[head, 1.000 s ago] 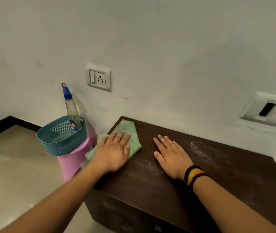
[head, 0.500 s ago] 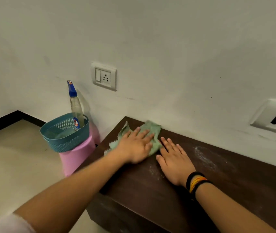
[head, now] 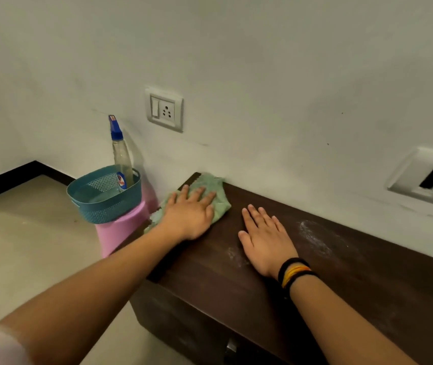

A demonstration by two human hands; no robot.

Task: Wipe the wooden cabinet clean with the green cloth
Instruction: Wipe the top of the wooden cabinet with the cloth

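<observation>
a: where's the green cloth (head: pixel 214 194)?
b: far left corner of the wooden cabinet (head: pixel 341 280), against the wall — left hand (head: pixel 189 214) pressed flat on it, fingers spread.
a: and the right hand (head: pixel 265 239)?
b: flat and empty on the top, beside white dust (head: pixel 315 239).

The left hand (head: pixel 189 214) lies flat over the green cloth (head: pixel 219 198), hiding its middle; only the edges show around the fingers. The cabinet (head: pixel 355 280) runs out of the picture at the right and bottom edges, so its front is mostly cut off. A small metal piece (head: pixel 231 347) on that front, perhaps a handle, is too dim to tell. Left of the cabinet, the spray bottle (head: pixel 121 159) has a label too small to read, and its base is hidden inside the basket (head: pixel 104 206).
</observation>
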